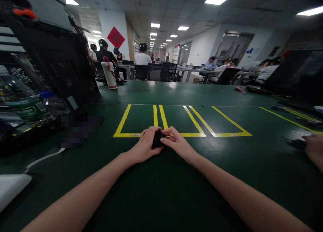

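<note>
Black and small, an object (156, 139) in the head view sits between the two hands, just beside the lower line of yellow tape (123, 135) on the green table (153, 195). The left hand (145, 145) grasps it from the left, thumb on the near side and fingers over the far side. The right hand (177, 143) brings curled fingers and thumb to its right side, but whether these grip or merely touch it I cannot tell.

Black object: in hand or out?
In hand: the left hand wraps around the black object; the right hand touches its side.
</note>
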Demonstrator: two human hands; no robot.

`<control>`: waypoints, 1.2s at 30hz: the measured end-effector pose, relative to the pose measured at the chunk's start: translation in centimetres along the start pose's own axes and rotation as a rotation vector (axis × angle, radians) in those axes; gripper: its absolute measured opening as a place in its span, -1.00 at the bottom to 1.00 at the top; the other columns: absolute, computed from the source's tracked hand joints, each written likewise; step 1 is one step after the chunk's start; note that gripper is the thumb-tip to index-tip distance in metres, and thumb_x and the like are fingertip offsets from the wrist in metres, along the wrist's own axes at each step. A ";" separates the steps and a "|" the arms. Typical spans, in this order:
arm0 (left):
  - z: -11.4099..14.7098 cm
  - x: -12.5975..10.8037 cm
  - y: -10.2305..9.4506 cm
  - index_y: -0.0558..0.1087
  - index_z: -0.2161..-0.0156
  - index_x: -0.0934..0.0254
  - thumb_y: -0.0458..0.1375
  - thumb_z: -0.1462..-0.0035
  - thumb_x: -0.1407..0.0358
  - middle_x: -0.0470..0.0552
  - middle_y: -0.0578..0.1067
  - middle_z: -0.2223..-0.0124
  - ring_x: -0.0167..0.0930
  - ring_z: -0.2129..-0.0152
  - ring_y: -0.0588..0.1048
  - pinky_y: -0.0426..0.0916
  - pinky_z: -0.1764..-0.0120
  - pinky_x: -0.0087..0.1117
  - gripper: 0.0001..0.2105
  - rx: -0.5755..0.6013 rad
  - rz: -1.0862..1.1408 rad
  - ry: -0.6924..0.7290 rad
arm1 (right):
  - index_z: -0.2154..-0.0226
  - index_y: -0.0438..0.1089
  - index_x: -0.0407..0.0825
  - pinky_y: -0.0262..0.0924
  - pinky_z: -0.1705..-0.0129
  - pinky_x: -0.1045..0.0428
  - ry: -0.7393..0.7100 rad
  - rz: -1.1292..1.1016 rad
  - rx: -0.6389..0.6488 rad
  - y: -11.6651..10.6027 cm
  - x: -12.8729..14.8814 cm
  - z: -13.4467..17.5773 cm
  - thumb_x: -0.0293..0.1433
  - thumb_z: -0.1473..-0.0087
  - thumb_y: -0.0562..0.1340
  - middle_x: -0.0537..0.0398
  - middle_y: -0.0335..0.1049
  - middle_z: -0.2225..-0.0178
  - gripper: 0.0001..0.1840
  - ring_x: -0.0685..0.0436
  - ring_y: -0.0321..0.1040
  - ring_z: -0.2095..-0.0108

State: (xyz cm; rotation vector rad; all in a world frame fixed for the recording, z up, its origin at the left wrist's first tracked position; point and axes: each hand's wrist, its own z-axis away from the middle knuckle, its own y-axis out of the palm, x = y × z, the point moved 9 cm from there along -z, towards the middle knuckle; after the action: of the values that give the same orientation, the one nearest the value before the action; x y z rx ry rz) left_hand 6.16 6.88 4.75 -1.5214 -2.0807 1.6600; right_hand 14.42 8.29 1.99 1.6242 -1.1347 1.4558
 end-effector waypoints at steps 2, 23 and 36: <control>0.0 0.0 0.0 0.00 -0.02 0.20 0.12 0.04 0.35 0.05 0.20 0.04 -0.29 0.07 0.23 0.06 -0.02 -0.14 -0.47 0.001 0.005 0.001 | 0.22 0.19 0.05 0.13 0.06 -0.08 0.024 0.011 0.001 0.0 -0.3 -0.1 -0.33 0.06 0.18 0.11 0.22 0.21 -0.71 -0.06 0.22 0.14; -0.1 0.3 0.2 0.00 -0.03 0.22 0.13 0.04 0.33 0.07 0.20 0.03 -0.28 0.06 0.22 0.06 -0.02 -0.15 -0.47 -0.003 -0.012 -0.003 | 0.17 0.17 0.04 0.13 0.03 -0.08 0.040 -0.003 -0.001 -0.1 -0.2 0.0 -0.38 0.05 0.17 0.09 0.22 0.17 -0.68 -0.05 0.23 0.13; -0.1 0.0 0.0 0.01 -0.04 0.20 0.13 0.05 0.34 0.05 0.20 -0.01 -0.27 0.01 0.18 0.07 -0.04 -0.14 -0.46 0.009 0.022 -0.023 | 0.30 0.20 0.03 0.15 0.08 -0.04 -0.004 -0.024 -0.019 -0.1 0.0 0.0 -0.37 0.07 0.19 0.13 0.23 0.22 -0.79 -0.03 0.25 0.17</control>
State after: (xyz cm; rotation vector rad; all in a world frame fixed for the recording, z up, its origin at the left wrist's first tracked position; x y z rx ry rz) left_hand 6.22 6.94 4.82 -1.5351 -2.0721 1.6999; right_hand 14.54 8.35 2.03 1.6234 -1.1243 1.4230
